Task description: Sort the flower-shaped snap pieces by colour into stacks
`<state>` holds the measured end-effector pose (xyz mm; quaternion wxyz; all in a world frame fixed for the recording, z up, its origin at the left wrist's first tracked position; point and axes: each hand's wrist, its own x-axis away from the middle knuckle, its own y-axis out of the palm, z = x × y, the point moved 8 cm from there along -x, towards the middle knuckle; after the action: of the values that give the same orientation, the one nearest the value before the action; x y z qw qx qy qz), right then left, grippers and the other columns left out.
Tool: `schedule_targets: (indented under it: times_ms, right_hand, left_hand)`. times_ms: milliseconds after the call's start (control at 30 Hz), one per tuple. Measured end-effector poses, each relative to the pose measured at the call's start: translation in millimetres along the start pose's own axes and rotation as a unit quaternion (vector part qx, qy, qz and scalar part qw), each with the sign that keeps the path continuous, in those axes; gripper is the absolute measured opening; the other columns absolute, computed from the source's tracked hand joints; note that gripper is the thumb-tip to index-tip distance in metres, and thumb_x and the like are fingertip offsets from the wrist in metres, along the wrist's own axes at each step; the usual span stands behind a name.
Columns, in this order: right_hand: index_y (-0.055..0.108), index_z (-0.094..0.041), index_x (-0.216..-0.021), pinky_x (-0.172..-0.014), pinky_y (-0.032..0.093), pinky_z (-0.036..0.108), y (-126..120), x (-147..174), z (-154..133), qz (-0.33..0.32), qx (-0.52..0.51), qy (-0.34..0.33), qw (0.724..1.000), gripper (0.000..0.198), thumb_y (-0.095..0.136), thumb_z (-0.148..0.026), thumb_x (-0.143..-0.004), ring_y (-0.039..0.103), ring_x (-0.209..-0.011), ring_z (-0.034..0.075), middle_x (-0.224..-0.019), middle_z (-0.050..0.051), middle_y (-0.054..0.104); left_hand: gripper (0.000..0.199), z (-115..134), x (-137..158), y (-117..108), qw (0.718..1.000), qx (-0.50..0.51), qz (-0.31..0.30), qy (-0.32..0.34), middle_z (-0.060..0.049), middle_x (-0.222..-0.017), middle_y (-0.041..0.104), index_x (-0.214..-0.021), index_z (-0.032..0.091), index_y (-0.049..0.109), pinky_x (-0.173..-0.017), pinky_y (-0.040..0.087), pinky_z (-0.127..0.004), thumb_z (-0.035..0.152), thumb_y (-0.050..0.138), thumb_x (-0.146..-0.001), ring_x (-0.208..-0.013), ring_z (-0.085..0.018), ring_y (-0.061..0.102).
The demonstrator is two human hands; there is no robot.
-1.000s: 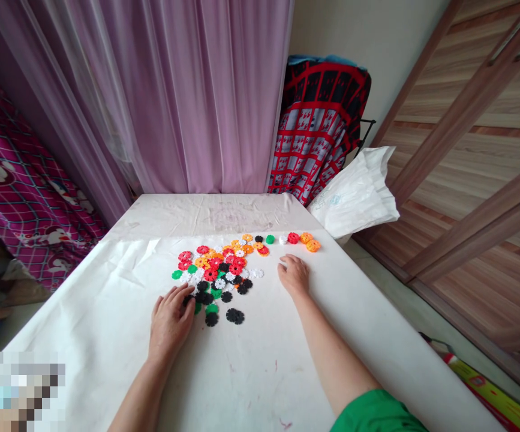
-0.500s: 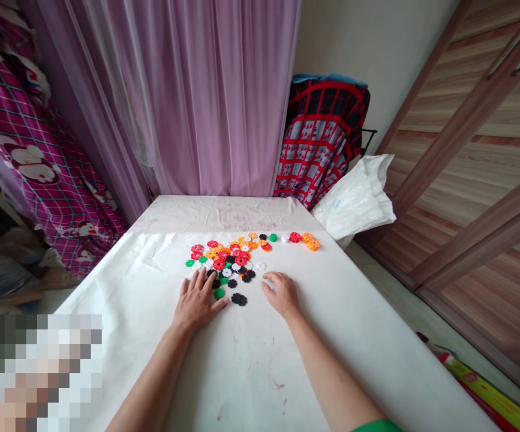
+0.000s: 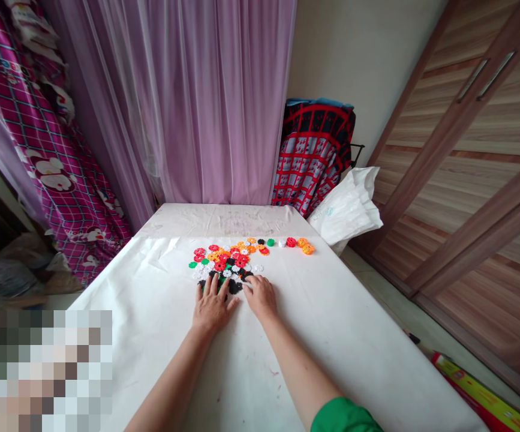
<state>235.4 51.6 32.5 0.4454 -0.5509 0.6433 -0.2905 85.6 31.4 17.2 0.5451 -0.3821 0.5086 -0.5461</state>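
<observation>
Flower-shaped plastic discs in red, orange, white, green and black lie in a loose pile (image 3: 230, 258) on the white-covered table (image 3: 242, 372). My left hand (image 3: 213, 306) rests flat on the pile's near edge, fingers spread over black and green discs and partly hiding them. Just right of it, my right hand (image 3: 262, 297) is at the near right edge, its fingers bent and its thumb apart from them. Its fingertips reach the black discs (image 3: 236, 287), with no disc visibly gripped.
A row of small same-coloured groups runs along the far right: green (image 3: 271, 242), white (image 3: 282, 243), red (image 3: 291, 242) and orange (image 3: 306, 246) discs. Beyond the table's right edge stands a white bag (image 3: 345, 207). Purple curtains (image 3: 224, 120) hang behind; a wooden wardrobe (image 3: 457, 180) is at right.
Both hands have come closer together at the near edge of the pile. The black discs between them have shifted up against the pile. The view has tilted slightly.
</observation>
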Motion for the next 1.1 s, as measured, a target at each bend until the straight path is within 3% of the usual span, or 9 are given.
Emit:
schedule_targets:
  times_ms: [133, 267, 433, 533, 667, 833, 900, 1000, 1100]
  right_hand:
    - [0.069, -0.021, -0.114, -0.100, 0.041, 0.032, -0.7, -0.5, 4.4, 0.018, -0.012, 0.015, 1.000, 0.028, 0.053, -0.021, -0.090, 0.059, -0.115, 0.021, -0.121, 0.009, 0.067]
    - [0.058, -0.018, -0.135, -0.108, 0.034, 0.047, 1.7, -8.8, 16.2, 0.050, 0.032, 0.078, 0.995, 0.047, 0.056, -0.031, -0.090, 0.042, -0.136, 0.033, -0.149, 0.018, 0.046]
    - [0.049, -0.014, -0.144, -0.111, 0.029, 0.050, 11.0, -41.8, 25.6, 0.037, 0.052, 0.118, 0.991, 0.054, 0.043, -0.041, -0.097, 0.039, -0.139, 0.035, -0.152, 0.021, 0.041]
    - [0.051, -0.016, -0.141, -0.112, 0.028, 0.050, 17.0, -62.5, 23.1, 0.027, 0.053, 0.089, 0.994, 0.050, 0.041, -0.040, -0.099, 0.039, -0.139, 0.032, -0.150, 0.020, 0.045]
    - [0.055, -0.017, -0.138, -0.115, 0.028, 0.044, 32.5, -78.6, 5.3, -0.009, 0.028, -0.009, 1.000, 0.046, 0.038, -0.038, -0.100, 0.042, -0.138, 0.026, -0.145, 0.014, 0.053]
    - [0.059, -0.019, -0.134, -0.112, 0.034, 0.031, 34.1, -86.1, -4.2, 0.007, -0.066, -0.096, 0.993, 0.045, 0.030, -0.030, -0.101, 0.051, -0.129, 0.017, -0.137, 0.008, 0.061]
    - [0.063, -0.019, -0.127, -0.111, 0.034, 0.031, 23.2, -91.4, 8.5, 0.060, -0.081, -0.070, 0.992, 0.044, 0.030, -0.027, -0.100, 0.052, -0.126, 0.017, -0.132, 0.008, 0.063]
    - [0.065, -0.017, -0.123, -0.110, 0.031, 0.038, 8.4, -99.3, 39.6, 0.132, -0.045, 0.048, 0.989, 0.038, 0.038, -0.027, -0.097, 0.047, -0.129, 0.023, -0.135, 0.013, 0.059]
    - [0.062, -0.019, -0.127, -0.107, 0.031, 0.042, 7.7, -105.2, 57.2, 0.121, -0.002, 0.137, 0.983, 0.038, 0.043, -0.033, -0.097, 0.046, -0.128, 0.028, -0.140, 0.015, 0.053]
  left_hand:
    - [0.068, -0.9, -6.4, -1.8, 1.000, -0.005, 0.001, -0.025, -0.015, -0.161, 0.029, -0.150, 0.024, 0.041, -0.119, 0.015, -0.059, 0.060, 0.038, -0.092, -0.150, -0.034, 0.023]
    - [0.066, -2.3, -17.7, -0.6, 0.999, -0.003, 0.007, -0.046, -0.015, -0.161, 0.031, -0.150, 0.024, 0.040, -0.118, 0.012, -0.063, 0.057, 0.038, -0.093, -0.150, -0.035, 0.022]
    - [0.068, -4.7, -34.2, 0.5, 0.998, -0.010, 0.025, -0.048, -0.016, -0.161, 0.030, -0.150, 0.022, 0.039, -0.117, 0.013, -0.063, 0.058, 0.036, -0.093, -0.149, -0.036, 0.023]
    - [0.069, -8.4, -45.9, 0.5, 0.998, -0.010, 0.025, -0.055, -0.015, -0.160, 0.032, -0.150, 0.022, 0.040, -0.118, 0.015, -0.062, 0.060, 0.035, -0.093, -0.149, -0.035, 0.024]
    - [0.064, -14.8, -58.6, 0.6, 0.997, 0.003, 0.037, -0.070, -0.015, -0.159, 0.035, -0.148, 0.020, 0.043, -0.118, 0.016, -0.061, 0.055, 0.035, -0.094, -0.149, -0.035, 0.026]
    - [0.057, -28.7, -56.9, -4.8, 0.986, 0.098, 0.123, -0.053, -0.015, -0.157, 0.038, -0.143, 0.019, 0.049, -0.118, 0.024, -0.056, 0.048, 0.036, -0.096, -0.147, -0.033, 0.030]
    - [0.052, -38.4, -52.9, -10.6, 0.969, 0.161, 0.179, -0.047, -0.014, -0.153, 0.044, -0.137, 0.021, 0.054, -0.118, 0.030, -0.052, 0.047, 0.037, -0.096, -0.145, -0.029, 0.036]
    - [0.047, -51.8, -51.2, -13.7, 0.946, 0.238, 0.214, -0.058, -0.012, -0.147, 0.052, -0.129, 0.022, 0.059, -0.117, 0.035, -0.046, 0.048, 0.039, -0.096, -0.139, -0.025, 0.044]
    - [0.045, -56.0, -53.8, -13.4, 0.934, 0.282, 0.206, -0.073, -0.011, -0.144, 0.054, -0.126, 0.022, 0.061, -0.117, 0.036, -0.045, 0.048, 0.042, -0.095, -0.136, -0.024, 0.047]
